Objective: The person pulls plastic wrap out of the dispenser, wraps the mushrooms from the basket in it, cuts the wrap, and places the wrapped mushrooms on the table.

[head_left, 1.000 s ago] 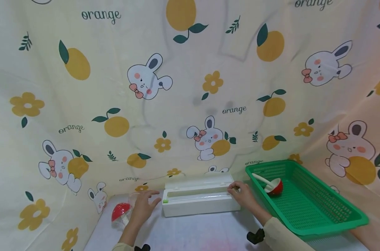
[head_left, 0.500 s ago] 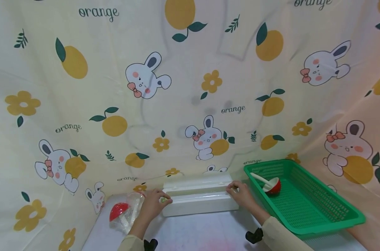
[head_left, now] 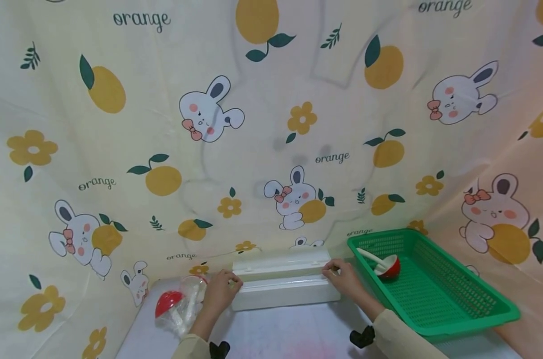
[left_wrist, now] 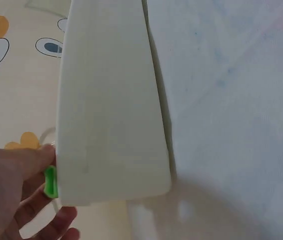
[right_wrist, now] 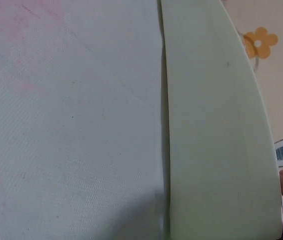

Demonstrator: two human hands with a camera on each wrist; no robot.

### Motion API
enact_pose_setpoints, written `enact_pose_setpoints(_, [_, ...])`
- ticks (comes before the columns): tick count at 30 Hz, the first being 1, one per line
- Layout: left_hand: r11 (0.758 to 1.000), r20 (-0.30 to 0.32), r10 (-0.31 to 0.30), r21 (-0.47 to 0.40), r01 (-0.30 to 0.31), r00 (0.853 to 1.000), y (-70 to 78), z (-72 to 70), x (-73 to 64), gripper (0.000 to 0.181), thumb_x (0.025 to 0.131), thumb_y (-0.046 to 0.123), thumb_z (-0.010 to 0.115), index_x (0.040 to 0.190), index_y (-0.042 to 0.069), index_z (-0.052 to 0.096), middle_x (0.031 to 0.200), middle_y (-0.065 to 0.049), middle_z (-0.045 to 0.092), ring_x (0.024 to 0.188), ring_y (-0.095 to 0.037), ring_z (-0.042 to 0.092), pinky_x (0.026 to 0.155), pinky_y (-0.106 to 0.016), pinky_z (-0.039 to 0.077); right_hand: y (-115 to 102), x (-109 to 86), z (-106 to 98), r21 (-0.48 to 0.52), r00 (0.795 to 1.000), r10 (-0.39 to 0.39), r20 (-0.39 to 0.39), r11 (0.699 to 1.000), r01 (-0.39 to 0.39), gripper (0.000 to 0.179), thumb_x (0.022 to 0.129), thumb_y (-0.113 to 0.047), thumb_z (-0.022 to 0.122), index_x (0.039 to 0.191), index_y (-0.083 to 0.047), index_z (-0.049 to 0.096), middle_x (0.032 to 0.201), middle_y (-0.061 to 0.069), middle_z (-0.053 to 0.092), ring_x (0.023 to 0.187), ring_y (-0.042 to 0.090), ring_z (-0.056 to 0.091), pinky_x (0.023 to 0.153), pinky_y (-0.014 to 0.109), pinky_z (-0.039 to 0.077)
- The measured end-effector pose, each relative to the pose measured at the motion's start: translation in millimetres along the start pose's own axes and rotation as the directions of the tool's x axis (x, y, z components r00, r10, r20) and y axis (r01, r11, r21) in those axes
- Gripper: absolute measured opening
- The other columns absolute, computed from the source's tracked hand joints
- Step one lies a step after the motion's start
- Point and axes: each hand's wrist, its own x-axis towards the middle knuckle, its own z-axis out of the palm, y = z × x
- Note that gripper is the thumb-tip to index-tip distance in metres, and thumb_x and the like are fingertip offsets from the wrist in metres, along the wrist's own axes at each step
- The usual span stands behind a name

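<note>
In the head view, the white box (head_left: 286, 300) stands on the table (head_left: 280, 335) before you, between a plastic-wrapped red-and-white item (head_left: 169, 302) and the green basket (head_left: 473, 324), with your left hand (head_left: 222, 291) and right hand (head_left: 346, 281) well apart, fingers bent at its two ends. The left wrist view shows your fingers around a green tab (left_wrist: 51, 182) at the box's edge. The right wrist view catches only fingertips at the edge; I cannot tell whether either hand pinches anything.
</note>
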Motion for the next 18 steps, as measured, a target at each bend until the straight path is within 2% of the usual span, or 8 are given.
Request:
enact_pose_setpoints(4, [0.999,-0.073,0.021,-0.047,-0.024,0.997,0.0,7.3,0.8,0.007,0.098,0.017,0.079,0.093,0.013,0.077,0.095,-0.004,0.077,0.090,-0.028,0.068,0.080,-0.048,0.054,-1,-1.3,0,0.015,1.000,0.017,-0.002,1.000,-0.016,0.006,0.101,-0.010,0.075,0.096,-0.006,0.074,0.101,0.005,0.074,0.101,0.026,0.062,0.094,0.049,0.051])
enact_pose_setpoints(8, [0.994,-0.088,0.007,-0.105,-0.016,0.996,-4.7,13.6,0.1,0.006,0.100,0.016,0.077,0.096,0.011,0.075,0.093,-0.002,0.077,0.090,-0.025,0.065,0.080,-0.045,0.052,-1,-3.2,2,0.011,1.000,0.019,-0.011,1.000,-0.019,0.006,0.101,-0.009,0.075,0.096,-0.007,0.074,0.098,0.002,0.073,0.098,0.022,0.062,0.090,0.042,0.052])
enact_pose_setpoints(12, [0.985,-0.036,0.017,-0.173,-0.023,0.999,-10.1,14.2,4.9,0.006,0.099,0.013,0.078,0.095,0.011,0.074,0.090,0.000,0.074,0.082,-0.017,0.064,0.073,-0.035,0.052,-1,-1.3,3,0.005,0.999,0.047,-0.022,0.999,-0.046,0.008,0.102,-0.012,0.075,0.098,-0.005,0.074,0.095,0.001,0.072,0.095,0.022,0.062,0.085,0.037,0.053])
enact_pose_setpoints(14, [0.982,0.009,0.011,-0.189,-0.009,1.000,-10.1,12.5,8.9,0.006,0.099,0.012,0.078,0.095,0.011,0.074,0.089,0.002,0.073,0.079,-0.013,0.061,0.070,-0.031,0.051,-2,0.3,1,0.010,0.998,0.060,-0.025,0.998,-0.060,0.007,0.102,-0.011,0.075,0.100,-0.005,0.074,0.095,0.002,0.072,0.094,0.022,0.062,0.081,0.034,0.053])
enact_pose_setpoints(18, [0.984,0.036,-0.003,-0.176,0.009,0.999,-6.0,9.3,15.3,0.007,0.101,0.014,0.076,0.096,0.010,0.072,0.092,0.002,0.072,0.079,-0.012,0.059,0.070,-0.031,0.050,-5,3.0,-2,0.018,0.998,0.061,-0.032,0.998,-0.060,0.007,0.102,-0.012,0.076,0.102,-0.005,0.075,0.096,0.003,0.073,0.094,0.022,0.064,0.077,0.031,0.053])
